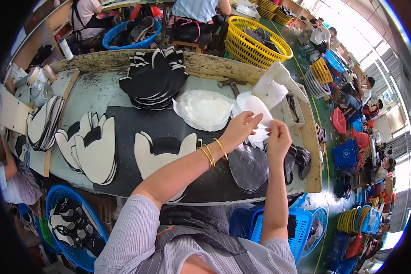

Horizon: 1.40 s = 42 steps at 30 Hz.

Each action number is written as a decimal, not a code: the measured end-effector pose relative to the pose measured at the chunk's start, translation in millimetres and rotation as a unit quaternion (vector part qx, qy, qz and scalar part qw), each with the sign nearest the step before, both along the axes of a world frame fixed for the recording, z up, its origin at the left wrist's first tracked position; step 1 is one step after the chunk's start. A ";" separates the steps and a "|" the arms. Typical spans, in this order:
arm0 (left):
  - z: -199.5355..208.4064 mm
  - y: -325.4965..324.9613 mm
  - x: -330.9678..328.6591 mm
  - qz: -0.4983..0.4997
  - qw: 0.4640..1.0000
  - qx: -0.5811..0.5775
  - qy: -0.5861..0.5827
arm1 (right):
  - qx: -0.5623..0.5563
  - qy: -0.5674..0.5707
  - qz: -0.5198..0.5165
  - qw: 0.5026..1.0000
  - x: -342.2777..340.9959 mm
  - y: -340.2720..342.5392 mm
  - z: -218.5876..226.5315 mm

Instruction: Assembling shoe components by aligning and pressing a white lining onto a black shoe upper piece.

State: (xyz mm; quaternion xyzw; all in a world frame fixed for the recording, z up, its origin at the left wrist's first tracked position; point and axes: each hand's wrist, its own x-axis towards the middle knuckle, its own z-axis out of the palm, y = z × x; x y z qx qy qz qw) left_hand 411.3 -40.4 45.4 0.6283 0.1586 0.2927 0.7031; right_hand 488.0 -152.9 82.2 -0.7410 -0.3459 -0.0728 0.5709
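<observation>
A thin white rounded piece of sheet material [257, 106] is between my hands, over the right side of the table. My left hand [240, 130], with gold bangles at its wrist, has curled fingers at the piece's lower edge. The fingers of my right hand [279, 138] pinch the same edge farther right. Left of them lies a stack of white rounded sheets [204, 109]. Just below my hands is a dark, shiny oval [248, 168]. Cream shoe-upper pieces with black linings [162, 157] lie partly beneath my left forearm.
Stacked black cut pieces [153, 80] sit at the back, and more cream pieces [95, 150] lie left. A hammer [233, 86] rests near the raised wooden rim [214, 65]. Blue baskets [68, 228] and a yellow basket [255, 43] surround the table; other people work beyond.
</observation>
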 end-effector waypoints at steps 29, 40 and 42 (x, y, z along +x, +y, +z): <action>-7.1 16.5 -300.4 0.084 0.974 -0.138 0.157 | -0.184 0.152 0.418 0.876 -144.2 7.5 -31.0; -30.5 9.3 -330.4 0.096 0.953 -0.002 0.289 | -0.299 0.124 0.469 0.822 -162.6 20.4 -59.3; -28.3 6.9 -325.3 0.099 0.947 0.074 0.297 | -0.292 0.040 0.479 0.827 -163.6 21.5 -54.4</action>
